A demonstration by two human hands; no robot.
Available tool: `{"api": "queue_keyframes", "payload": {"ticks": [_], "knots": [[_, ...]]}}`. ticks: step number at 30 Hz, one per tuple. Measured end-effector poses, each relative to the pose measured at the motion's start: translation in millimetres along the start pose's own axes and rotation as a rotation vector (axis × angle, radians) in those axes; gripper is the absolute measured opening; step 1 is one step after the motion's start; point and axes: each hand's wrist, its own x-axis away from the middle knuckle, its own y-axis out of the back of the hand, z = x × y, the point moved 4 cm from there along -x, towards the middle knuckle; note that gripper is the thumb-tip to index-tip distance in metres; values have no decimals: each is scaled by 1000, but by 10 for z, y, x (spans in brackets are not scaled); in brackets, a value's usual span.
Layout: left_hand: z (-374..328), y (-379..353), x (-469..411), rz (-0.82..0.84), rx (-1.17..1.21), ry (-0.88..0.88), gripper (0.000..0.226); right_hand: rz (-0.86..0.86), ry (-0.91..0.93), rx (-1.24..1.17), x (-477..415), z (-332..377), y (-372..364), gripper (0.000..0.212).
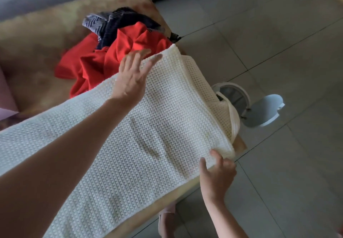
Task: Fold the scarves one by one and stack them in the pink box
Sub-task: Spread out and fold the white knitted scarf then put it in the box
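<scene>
Pressing the white scarf (130, 135) flat with an open left hand (132, 76), pinched its near corner with the right hand (217, 172); risked the overhanging end's (228, 115) weight dragging it toward the bin (239, 96) beside it.

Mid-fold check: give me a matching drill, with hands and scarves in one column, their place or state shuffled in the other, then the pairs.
Things:
1. left hand
2. right hand
3. red scarf
4. dark striped scarf

Places or states:
A. pinches the near edge of the white knitted scarf
B. crumpled farthest back on the table
C. lies flat, fingers straight, on the white knitted scarf
D. bunched right behind the white knitted scarf

Pairs: 1-C, 2-A, 3-D, 4-B.
</scene>
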Motion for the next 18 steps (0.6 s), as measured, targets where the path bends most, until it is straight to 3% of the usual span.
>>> {"api": "queue_keyframes", "payload": {"ticks": [1, 4, 6, 9, 11, 14, 16, 18], "knots": [[-152, -93, -2, 113, 42, -85, 70, -50, 9, -12, -103, -11, 36, 46], [-319, -557, 160, 705, -7, -157, 56, -134, -7, -48, -489, -61, 179, 37], [-284, -718, 263, 876, -88, -125, 63, -128, 44, -15, -742, -54, 230, 30], [-342, -735, 186, 821, -66, -28, 53, 55, 153, -15, -1005, -50, 129, 28], [-451, -624, 13, 642, -2, 58, 38, 131, 166, -77, -1128, -46, 114, 33], [-666, -414, -324, 289, 206, 170, 30, -4, 21, -172, -1396, -86, 254, 25], [-858, -405, -557, 231, 282, 157, 34, 11, -160, -250, -1646, -153, 252, 50], [-1094, -494, -749, 314, 299, 107, 37, 179, -255, -241, -1876, -203, 104, 83]]}}
